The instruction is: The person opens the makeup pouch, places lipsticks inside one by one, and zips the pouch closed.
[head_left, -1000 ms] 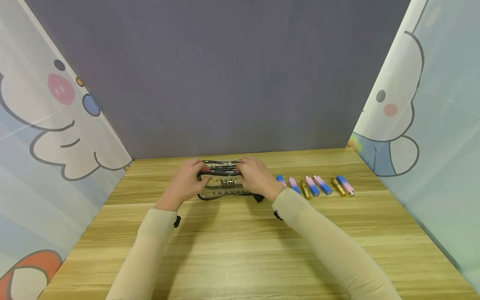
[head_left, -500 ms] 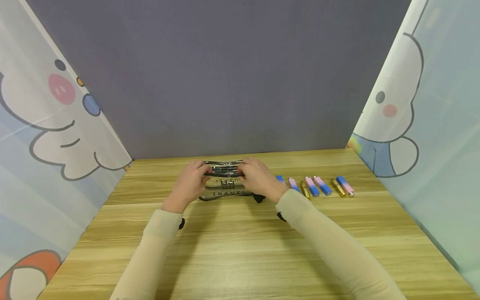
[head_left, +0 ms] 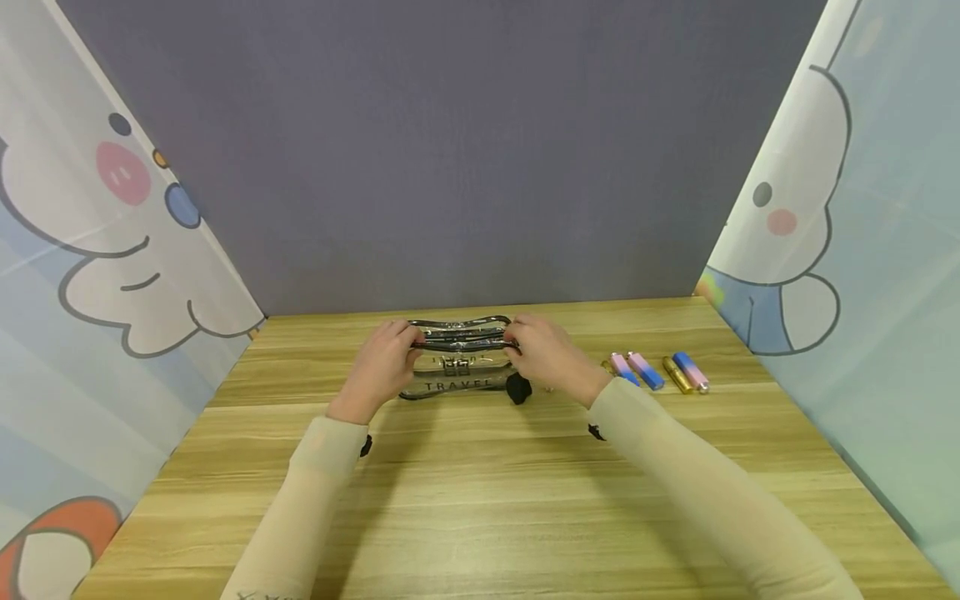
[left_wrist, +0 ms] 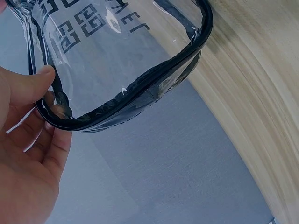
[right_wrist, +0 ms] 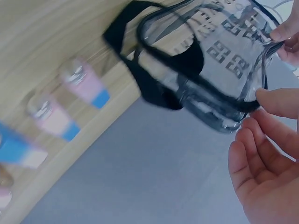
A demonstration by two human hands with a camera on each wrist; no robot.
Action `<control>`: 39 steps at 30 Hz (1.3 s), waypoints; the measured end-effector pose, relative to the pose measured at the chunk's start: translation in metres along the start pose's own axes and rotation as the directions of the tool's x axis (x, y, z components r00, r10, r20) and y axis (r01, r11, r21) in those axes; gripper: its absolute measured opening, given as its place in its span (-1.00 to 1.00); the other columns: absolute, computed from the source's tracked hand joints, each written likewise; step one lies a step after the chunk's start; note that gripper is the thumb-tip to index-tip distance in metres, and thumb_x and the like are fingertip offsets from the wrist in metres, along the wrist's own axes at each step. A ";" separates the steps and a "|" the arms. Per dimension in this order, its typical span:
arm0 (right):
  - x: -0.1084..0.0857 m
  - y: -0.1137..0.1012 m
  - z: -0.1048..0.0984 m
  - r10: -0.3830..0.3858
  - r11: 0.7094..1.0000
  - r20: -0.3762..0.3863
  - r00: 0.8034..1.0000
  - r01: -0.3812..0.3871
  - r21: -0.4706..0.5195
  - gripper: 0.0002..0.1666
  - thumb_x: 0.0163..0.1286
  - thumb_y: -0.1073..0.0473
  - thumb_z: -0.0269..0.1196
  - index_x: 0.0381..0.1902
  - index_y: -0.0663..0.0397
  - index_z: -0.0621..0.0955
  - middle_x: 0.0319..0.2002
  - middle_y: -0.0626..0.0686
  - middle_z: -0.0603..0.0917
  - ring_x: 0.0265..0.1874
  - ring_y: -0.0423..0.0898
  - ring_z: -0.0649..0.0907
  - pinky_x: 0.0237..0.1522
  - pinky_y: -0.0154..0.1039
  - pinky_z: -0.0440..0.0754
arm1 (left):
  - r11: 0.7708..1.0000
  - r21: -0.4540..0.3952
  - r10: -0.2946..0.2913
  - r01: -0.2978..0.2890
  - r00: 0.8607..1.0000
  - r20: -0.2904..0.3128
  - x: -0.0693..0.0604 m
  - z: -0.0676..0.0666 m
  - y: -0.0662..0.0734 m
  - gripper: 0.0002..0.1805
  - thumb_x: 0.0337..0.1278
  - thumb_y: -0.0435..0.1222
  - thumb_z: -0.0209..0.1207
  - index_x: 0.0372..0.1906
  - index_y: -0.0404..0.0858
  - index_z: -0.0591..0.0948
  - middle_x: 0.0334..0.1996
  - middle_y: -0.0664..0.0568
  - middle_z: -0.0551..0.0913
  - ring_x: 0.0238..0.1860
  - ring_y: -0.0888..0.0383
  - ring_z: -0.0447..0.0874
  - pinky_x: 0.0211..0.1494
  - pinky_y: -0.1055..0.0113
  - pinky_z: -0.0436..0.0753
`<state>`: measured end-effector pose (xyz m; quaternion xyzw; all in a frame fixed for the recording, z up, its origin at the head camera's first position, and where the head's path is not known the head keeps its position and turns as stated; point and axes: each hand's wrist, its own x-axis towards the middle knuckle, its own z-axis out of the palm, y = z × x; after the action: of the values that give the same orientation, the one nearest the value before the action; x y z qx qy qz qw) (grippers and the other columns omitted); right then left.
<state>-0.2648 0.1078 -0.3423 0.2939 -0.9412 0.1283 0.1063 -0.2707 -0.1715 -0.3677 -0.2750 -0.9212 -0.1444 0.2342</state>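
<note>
A clear pouch with black piping and dark "TRAVEL" lettering [head_left: 457, 385] stands on the wooden table in the head view. My left hand [head_left: 378, 367] pinches the left end of its upper edge; in the left wrist view, thumb and fingers of the left hand [left_wrist: 32, 135] hold the black rim of the pouch [left_wrist: 117, 70]. At the opposite end, my right hand [head_left: 551, 354] pinches the same edge. The right wrist view has the right hand [right_wrist: 268, 144] with its thumb and forefinger at a corner of the pouch [right_wrist: 224, 60], beside a black strap [right_wrist: 140, 77].
Right of the pouch on the table [head_left: 480, 483] lie pink-and-blue tubes [head_left: 647, 371] and gold tubes [head_left: 677, 375], partly hidden by the right forearm. A grey panel [head_left: 465, 167] stands behind, with cartoon-printed curtains [head_left: 795, 167] on both sides.
My right hand has slid rightward along the pouch's upper edge to its end, showing more of the rim and the black strap. My left hand has shifted slightly right.
</note>
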 end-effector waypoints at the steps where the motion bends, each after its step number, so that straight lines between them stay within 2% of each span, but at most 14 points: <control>1: -0.002 0.003 -0.001 0.002 1.000 -0.001 1.000 -0.002 0.002 -0.80 0.43 0.21 0.33 -0.06 0.20 0.71 -0.15 0.08 0.62 -0.18 0.00 0.62 -0.14 -0.10 0.67 | 1.000 0.001 -0.003 0.003 1.000 0.000 0.000 0.000 0.000 -0.85 0.13 -0.51 0.38 -0.22 -0.34 0.66 -0.25 -0.09 0.65 -0.17 -0.08 0.58 0.03 0.05 0.61; 8: -0.016 0.029 -0.004 0.045 0.997 0.012 0.999 -0.046 0.056 -0.74 0.43 0.23 0.29 0.00 0.27 0.69 -0.04 0.13 0.65 -0.05 0.06 0.64 0.01 -0.02 0.67 | 1.000 0.008 -0.015 0.015 1.000 -0.002 0.001 0.001 0.000 -0.85 0.13 -0.50 0.38 -0.20 -0.34 0.66 -0.23 -0.09 0.65 -0.17 -0.08 0.57 0.03 0.05 0.60; 14: -0.028 0.053 -0.005 0.124 0.990 0.038 0.992 -0.126 0.069 -0.70 0.40 0.28 0.25 0.01 0.35 0.66 -0.07 0.19 0.65 -0.07 0.13 0.65 -0.01 0.04 0.67 | 1.000 0.011 -0.006 0.006 1.000 -0.008 0.000 0.001 0.000 -0.86 0.16 -0.49 0.37 -0.19 -0.34 0.66 -0.23 -0.09 0.65 -0.17 -0.09 0.57 0.03 0.04 0.60; 21: -0.040 0.080 -0.004 0.282 0.952 0.120 0.952 -0.293 0.087 -0.62 0.44 0.25 0.18 0.10 0.42 0.61 0.02 0.32 0.61 -0.11 0.18 0.65 -0.05 0.11 0.66 | 1.000 0.016 -0.005 0.005 1.000 0.003 0.000 0.002 0.000 -0.86 0.17 -0.48 0.36 -0.18 -0.34 0.66 -0.23 -0.10 0.65 -0.16 -0.09 0.57 0.04 0.05 0.60; 23: -0.043 0.087 -0.003 0.309 0.943 0.130 0.942 -0.321 0.089 -0.60 0.42 0.26 0.18 0.10 0.46 0.60 0.06 0.37 0.60 -0.08 0.22 0.65 -0.01 0.15 0.65 | 1.000 0.020 -0.006 0.006 1.000 0.005 0.000 0.002 0.000 -0.86 0.18 -0.48 0.35 -0.18 -0.34 0.66 -0.23 -0.10 0.65 -0.16 -0.09 0.57 0.05 0.05 0.60; 25: -0.045 0.093 -0.001 0.331 0.935 0.140 0.933 -0.345 0.084 -0.60 0.40 0.26 0.18 0.08 0.48 0.59 0.07 0.41 0.59 -0.15 0.19 0.64 -0.05 0.13 0.65 | 1.000 0.024 -0.006 0.006 1.000 0.007 0.000 0.002 0.000 -0.86 0.18 -0.48 0.35 -0.18 -0.34 0.66 -0.23 -0.09 0.65 -0.16 -0.09 0.57 0.04 0.05 0.60; 27: -0.048 0.098 0.001 0.356 0.926 0.151 0.922 -0.370 0.078 -0.68 0.37 0.28 0.16 -0.05 0.45 0.62 -0.01 0.39 0.61 -0.31 0.10 0.60 -0.21 0.03 0.63 | 1.000 0.026 -0.006 0.006 1.000 0.007 0.000 0.002 0.000 -0.86 0.18 -0.48 0.36 -0.18 -0.33 0.66 -0.23 -0.09 0.65 -0.17 -0.09 0.57 0.04 0.05 0.60; 30: -0.051 0.104 0.005 0.394 0.910 0.185 0.900 -0.411 0.062 -0.86 0.33 0.30 0.16 -0.36 0.30 0.58 -0.31 0.26 0.61 -0.59 -0.06 0.45 -0.51 -0.16 0.47 | 1.000 0.026 -0.011 0.010 1.000 0.010 0.000 0.001 0.001 -0.85 0.18 -0.48 0.36 -0.17 -0.33 0.66 -0.22 -0.09 0.65 -0.17 -0.08 0.56 0.03 0.05 0.60; 32: -0.053 0.107 0.007 0.423 0.896 0.212 0.881 -0.442 0.049 -0.76 0.31 0.29 0.15 -0.58 0.14 0.50 -0.54 0.11 0.53 -0.72 -0.15 0.34 -0.63 -0.26 0.34 | 1.000 0.025 -0.015 0.015 1.000 0.013 0.000 0.001 0.001 -0.85 0.18 -0.48 0.36 -0.17 -0.33 0.66 -0.22 -0.09 0.65 -0.17 -0.08 0.56 0.03 0.05 0.60; 34: -0.054 0.108 0.010 0.443 0.886 0.231 0.866 -0.462 0.036 -0.64 0.31 0.25 0.16 -0.70 0.04 0.44 -0.70 0.00 0.44 -0.78 -0.20 0.32 -0.69 -0.32 0.29 | 1.000 0.024 -0.019 0.018 1.000 0.016 -0.001 0.001 0.001 -0.85 0.18 -0.48 0.36 -0.16 -0.33 0.66 -0.21 -0.09 0.65 -0.17 -0.08 0.56 0.03 0.05 0.60; 39: -0.059 0.109 0.017 0.478 0.866 0.248 0.842 -0.499 0.023 -0.53 0.28 0.22 0.16 -0.83 -0.07 0.40 -0.82 -0.09 0.40 -0.83 -0.22 0.32 -0.75 -0.37 0.24 | 0.999 0.028 -0.021 0.020 1.000 0.017 0.000 0.002 0.002 -0.85 0.18 -0.48 0.36 -0.16 -0.33 0.67 -0.21 -0.10 0.65 -0.17 -0.08 0.56 0.03 0.04 0.60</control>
<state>-0.2830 0.2206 -0.3944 0.0618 -0.9843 0.1563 -0.0544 -0.2700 -0.1697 -0.3691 -0.2636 -0.9280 -0.1312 0.2284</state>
